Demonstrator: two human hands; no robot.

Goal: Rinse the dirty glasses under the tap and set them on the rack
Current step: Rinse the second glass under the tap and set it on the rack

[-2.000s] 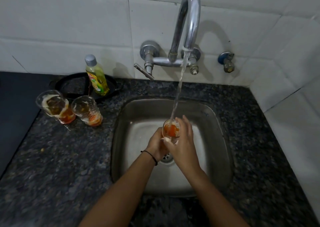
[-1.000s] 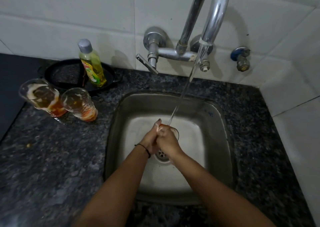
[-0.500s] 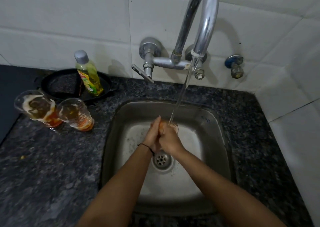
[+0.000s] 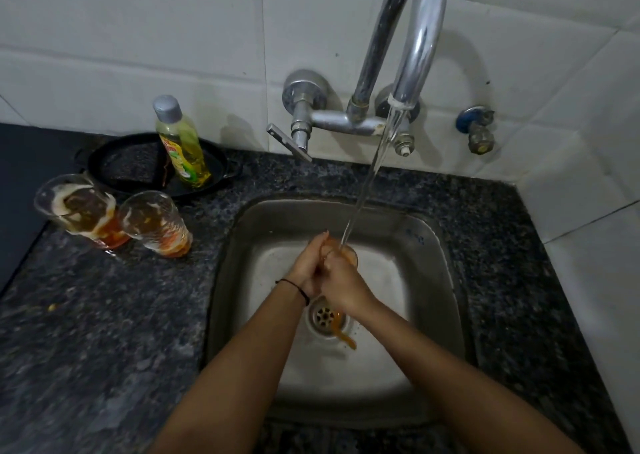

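Rinsing glass [image 4: 349, 253] | held over sink [image 4: 242, 245] beneath running tap [image 4: 420, 38] | right hand [image 4: 341, 282] curled round it; left hand [image 4: 306, 266] pressed alongside, grip unclear | mouth should be kept under flow until orange residue is flushed

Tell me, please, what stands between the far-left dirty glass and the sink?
A second dirty glass, then granite counter; the head view shows it.

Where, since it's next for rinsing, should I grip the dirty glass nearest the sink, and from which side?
Grip the nearer dirty glass round its mid-wall, coming from the sink side. It stands on its base, round and smooth-walled. The other dirty glass crowds its left, and the sink side looks open.
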